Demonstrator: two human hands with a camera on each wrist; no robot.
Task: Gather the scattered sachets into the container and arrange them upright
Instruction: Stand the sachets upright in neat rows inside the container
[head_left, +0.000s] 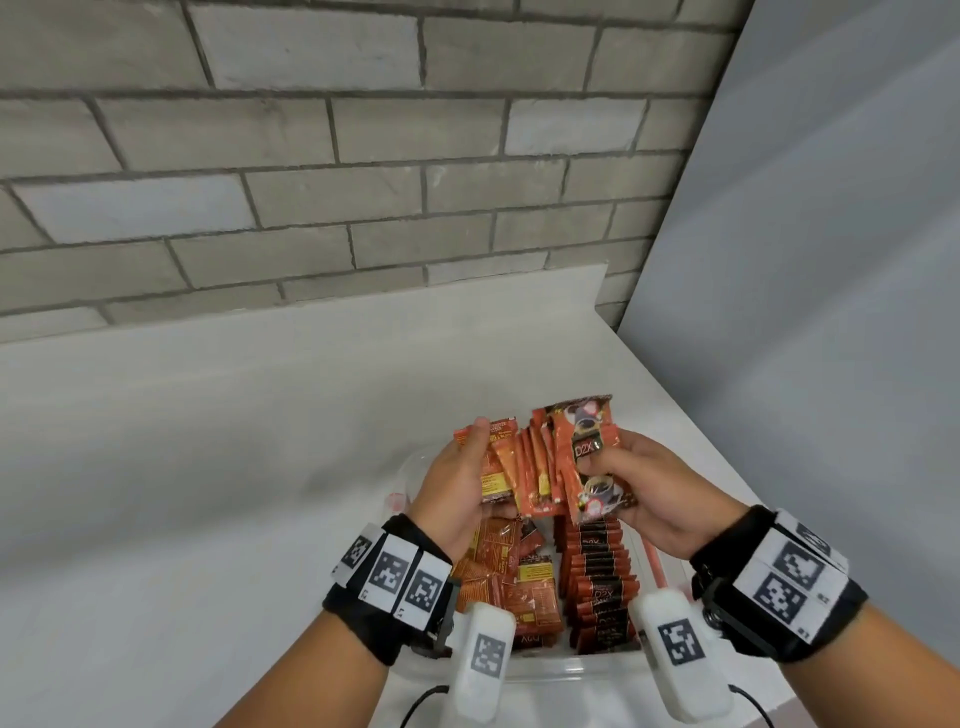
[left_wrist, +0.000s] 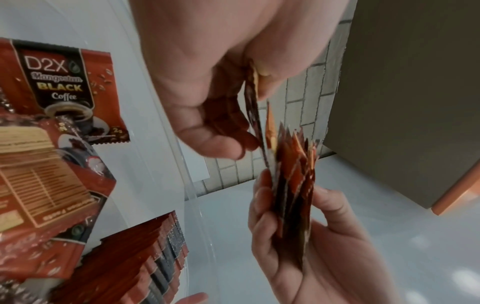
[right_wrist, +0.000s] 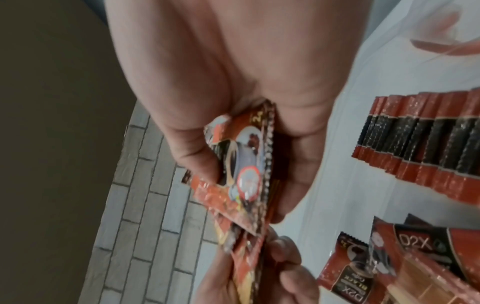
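Both hands hold one fanned bundle of orange-red coffee sachets (head_left: 545, 462) above a clear plastic container (head_left: 566, 670). My left hand (head_left: 470, 467) grips the bundle's left side, thumb on the front sachet. On the bundle's other side, my right hand (head_left: 623, 467) pinches the sachets, thumb over a "D2X" label. In the left wrist view the bundle (left_wrist: 293, 195) stands on edge in the right hand (left_wrist: 298, 246). Inside the container, a neat upright row of sachets (head_left: 602, 582) fills the right side, and loose sachets (head_left: 509, 577) lie flat on the left.
The container sits on a white table (head_left: 234, 467) against a grey brick wall (head_left: 311, 182). A grey panel (head_left: 831, 260) closes the right side, where the table edge runs diagonally. A red latch (head_left: 655, 561) shows on the container's right wall.
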